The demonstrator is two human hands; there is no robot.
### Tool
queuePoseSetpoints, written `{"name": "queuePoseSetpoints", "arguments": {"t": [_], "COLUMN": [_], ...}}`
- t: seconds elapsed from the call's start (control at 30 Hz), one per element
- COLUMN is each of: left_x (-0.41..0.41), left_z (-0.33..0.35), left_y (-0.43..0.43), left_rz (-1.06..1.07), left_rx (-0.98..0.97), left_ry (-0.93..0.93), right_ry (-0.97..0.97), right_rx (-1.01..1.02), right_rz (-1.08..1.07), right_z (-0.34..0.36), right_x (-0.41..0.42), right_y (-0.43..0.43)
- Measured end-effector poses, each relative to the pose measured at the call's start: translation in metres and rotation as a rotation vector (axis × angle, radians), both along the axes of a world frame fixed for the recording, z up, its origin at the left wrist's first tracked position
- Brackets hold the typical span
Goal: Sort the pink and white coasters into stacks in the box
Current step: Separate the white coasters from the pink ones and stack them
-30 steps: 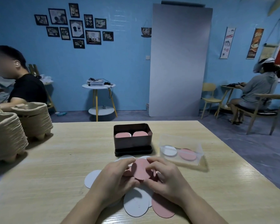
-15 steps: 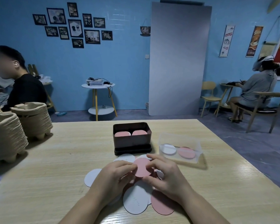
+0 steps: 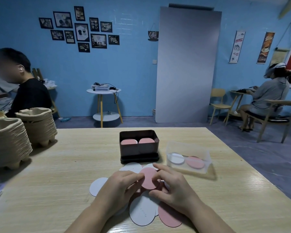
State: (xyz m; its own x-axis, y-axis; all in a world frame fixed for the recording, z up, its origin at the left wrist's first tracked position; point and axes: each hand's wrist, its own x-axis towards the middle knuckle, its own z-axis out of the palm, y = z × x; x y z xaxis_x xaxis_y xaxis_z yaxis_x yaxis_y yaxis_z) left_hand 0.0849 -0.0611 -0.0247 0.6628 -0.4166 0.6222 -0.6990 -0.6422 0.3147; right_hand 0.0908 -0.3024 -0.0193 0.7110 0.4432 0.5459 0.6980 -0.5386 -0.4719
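Fingertips of the left hand (image 3: 119,187) and right hand (image 3: 173,187) pinch a pink coaster (image 3: 149,178) over the loose pile; thin discs beneath may cling, lifting a white one along

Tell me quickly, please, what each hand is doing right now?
Left hand: fingers closed on the pink coaster, at its left edge.
Right hand: fingers closed on the same pink coaster, at its right edge.

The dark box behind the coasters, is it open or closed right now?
Open. The dark box has no lid on top, and two pink coasters show inside it, side by side.
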Motion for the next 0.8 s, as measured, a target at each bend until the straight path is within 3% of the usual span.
{"name": "queuePoseSetpoints", "arguments": {"t": [0.17, 0.8], "left_x": [0.0035, 0.0029], "left_z": [-0.0054, -0.004], "left_y": [0.0033, 0.0004], "left_rz": [-0.036, -0.014], "left_rx": [-0.026, -0.016], "left_ry": [0.066, 0.002], "right_ry": [-0.049, -0.104], "right_rx": [-0.05, -0.137], "right_rz": [-0.024, -0.032], "right_z": [-0.0021, -0.0011], "right_x": [0.0015, -0.0015], "right_y": [0.0006, 0.0034]}}
